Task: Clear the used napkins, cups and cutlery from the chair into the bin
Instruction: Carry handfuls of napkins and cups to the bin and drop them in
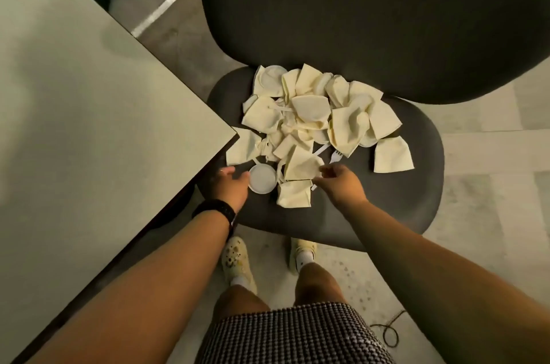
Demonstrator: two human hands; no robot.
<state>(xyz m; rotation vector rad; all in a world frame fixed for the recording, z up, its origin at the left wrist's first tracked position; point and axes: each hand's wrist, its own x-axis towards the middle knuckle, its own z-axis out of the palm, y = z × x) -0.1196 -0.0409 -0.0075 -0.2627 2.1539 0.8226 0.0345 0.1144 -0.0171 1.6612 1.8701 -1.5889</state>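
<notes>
Napkins [309, 109] heaped on chair [393, 203]; table corner [227, 134] perhaps overhanging pile.

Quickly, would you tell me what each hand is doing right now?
Left hand: open, fingers at the cup.
Right hand: at a napkin edge; grip cannot be told.

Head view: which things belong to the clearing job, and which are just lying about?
Job: napkins, cup and fork, all on the chair seat; left hand by the cup, right hand at a napkin.
Lying about: table; cable on the floor.
</notes>
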